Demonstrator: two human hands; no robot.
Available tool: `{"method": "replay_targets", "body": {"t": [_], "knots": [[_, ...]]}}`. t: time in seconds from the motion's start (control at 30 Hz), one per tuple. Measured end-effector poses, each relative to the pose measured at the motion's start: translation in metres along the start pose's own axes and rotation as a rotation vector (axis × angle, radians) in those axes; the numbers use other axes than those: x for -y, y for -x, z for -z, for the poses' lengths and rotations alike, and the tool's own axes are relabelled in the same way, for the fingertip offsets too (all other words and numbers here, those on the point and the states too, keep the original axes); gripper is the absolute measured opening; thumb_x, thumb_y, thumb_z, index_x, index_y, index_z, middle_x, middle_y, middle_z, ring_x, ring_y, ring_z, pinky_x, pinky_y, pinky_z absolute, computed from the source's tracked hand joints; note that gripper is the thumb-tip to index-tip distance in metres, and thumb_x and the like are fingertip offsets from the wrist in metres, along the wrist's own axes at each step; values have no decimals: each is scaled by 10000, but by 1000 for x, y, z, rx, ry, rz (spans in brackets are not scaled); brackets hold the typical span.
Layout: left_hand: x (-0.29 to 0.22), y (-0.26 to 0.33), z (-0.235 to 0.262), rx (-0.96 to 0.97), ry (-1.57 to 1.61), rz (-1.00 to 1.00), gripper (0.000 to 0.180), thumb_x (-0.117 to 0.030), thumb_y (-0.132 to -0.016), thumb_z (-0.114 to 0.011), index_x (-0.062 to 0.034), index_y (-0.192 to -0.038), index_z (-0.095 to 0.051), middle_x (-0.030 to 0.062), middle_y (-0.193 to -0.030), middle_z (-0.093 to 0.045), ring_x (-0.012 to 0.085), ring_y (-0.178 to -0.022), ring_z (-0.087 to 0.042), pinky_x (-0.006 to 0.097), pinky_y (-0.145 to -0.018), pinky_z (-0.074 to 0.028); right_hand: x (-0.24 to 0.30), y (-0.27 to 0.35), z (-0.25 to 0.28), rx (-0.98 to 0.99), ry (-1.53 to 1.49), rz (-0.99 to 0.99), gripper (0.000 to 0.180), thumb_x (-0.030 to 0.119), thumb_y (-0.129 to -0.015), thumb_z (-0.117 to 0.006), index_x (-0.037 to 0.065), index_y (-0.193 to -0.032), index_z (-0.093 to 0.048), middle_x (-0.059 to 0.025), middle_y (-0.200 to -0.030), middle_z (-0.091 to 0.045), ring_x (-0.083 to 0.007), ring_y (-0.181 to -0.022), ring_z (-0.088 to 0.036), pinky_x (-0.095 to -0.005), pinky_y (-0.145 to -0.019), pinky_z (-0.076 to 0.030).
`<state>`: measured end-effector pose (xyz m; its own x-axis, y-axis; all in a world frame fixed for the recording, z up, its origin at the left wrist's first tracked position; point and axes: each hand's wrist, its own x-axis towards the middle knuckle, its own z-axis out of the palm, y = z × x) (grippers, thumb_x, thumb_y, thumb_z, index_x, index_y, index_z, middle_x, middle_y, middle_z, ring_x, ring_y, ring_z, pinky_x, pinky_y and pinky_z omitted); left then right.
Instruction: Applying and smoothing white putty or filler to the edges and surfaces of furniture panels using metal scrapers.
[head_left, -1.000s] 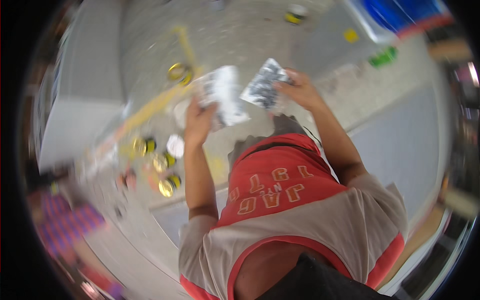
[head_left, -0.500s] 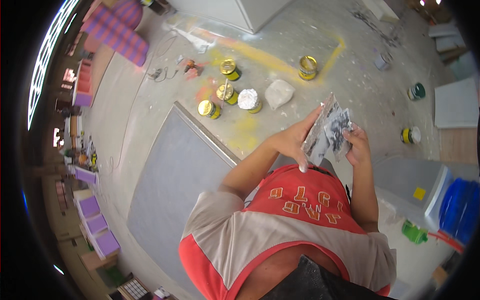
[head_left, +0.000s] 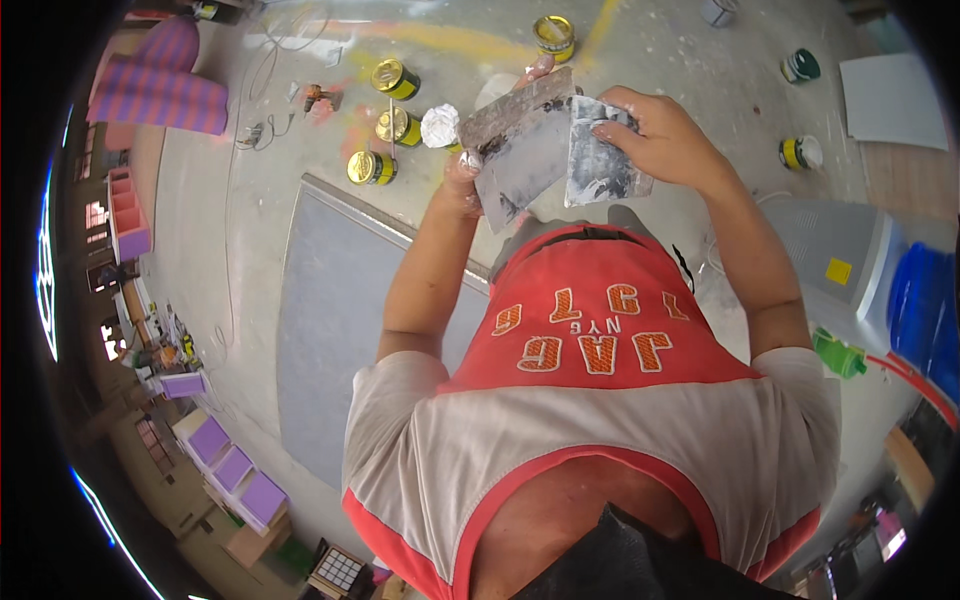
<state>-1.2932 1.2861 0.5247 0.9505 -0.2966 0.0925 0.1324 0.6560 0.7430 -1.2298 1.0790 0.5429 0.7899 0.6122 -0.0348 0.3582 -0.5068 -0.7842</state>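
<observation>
My left hand (head_left: pixel 462 178) grips a wide putty scraper (head_left: pixel 520 150) smeared with grey-white filler, its blade raised in front of my chest. My right hand (head_left: pixel 660 135) holds a second flat scraper blade (head_left: pixel 600 165), also coated in grey filler, edge to edge with the first. Both blades meet above my red and grey shirt (head_left: pixel 590 330). A grey board (head_left: pixel 340 320) lies flat on the concrete floor below my left arm.
Several small yellow tins (head_left: pixel 395 78) and a crumpled white wad (head_left: pixel 438 125) stand on the floor beyond the board. Another tin (head_left: pixel 800 152) and a green-lidded one (head_left: pixel 800 66) are at right. A grey and blue bin (head_left: pixel 880 260) is right; purple boxes (head_left: pixel 235 470) at left.
The view has swung round, so the tins and board shifted across the picture. Both hands stay raised with the two scrapers, now pressed closer together.
</observation>
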Motion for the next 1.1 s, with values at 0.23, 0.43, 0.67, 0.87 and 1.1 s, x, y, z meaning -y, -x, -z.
{"method": "replay_targets", "body": {"t": [0.23, 0.43, 0.67, 0.87, 1.1], "knots": [[-15, -17, -22, 120, 61, 88, 846, -401, -559, -607, -117, -1290, -290, 104, -1329, -279, 275, -1247, -250, 406, -1004, -245, 15, 19, -2, -169, 118, -147, 287, 274, -756, -558, 73, -959, -580, -166, -663, -582, -319, -661, -573, -393, -609, -431], [-22, -24, -29, 172, -151, 207, 839, -373, -576, -595, -123, -1297, -245, 97, -1313, -280, 263, -1234, -259, 396, -996, -245, 18, 22, -13, -329, 97, -38, 254, 261, -743, -573, 84, -923, -601, -138, -593, -563, -307, -584, -561, -396, -567, -425], [-23, -37, -34, 238, -227, 191, 803, -321, -603, -574, -113, -1289, -212, 94, -1274, -298, 248, -1198, -290, 372, -982, -244, 22, 13, -10, -340, 165, 138, 181, 217, -727, -588, 81, -847, -594, -117, -617, -569, -291, -581, -557, -386, -536, -418], [-26, -47, -39, 170, -275, 188, 819, -338, -574, -596, -68, -1271, -262, 114, -1248, -329, 257, -1159, -345, 365, -949, -299, 19, 7, -13, -404, 138, 259, 179, 187, -711, -606, 77, -850, -583, -121, -652, -575, -300, -603, -558, -397, -538, -416], [-21, -54, -18, 173, -173, 108, 755, -297, -599, -575, -99, -1267, -284, 128, -1245, -365, 271, -1156, -364, 378, -937, -324, 19, 1, -2, -319, 173, 242, 192, 163, -729, -602, 49, -880, -571, -153, -718, -577, -311, -633, -568, -362, -566, -435]]}}
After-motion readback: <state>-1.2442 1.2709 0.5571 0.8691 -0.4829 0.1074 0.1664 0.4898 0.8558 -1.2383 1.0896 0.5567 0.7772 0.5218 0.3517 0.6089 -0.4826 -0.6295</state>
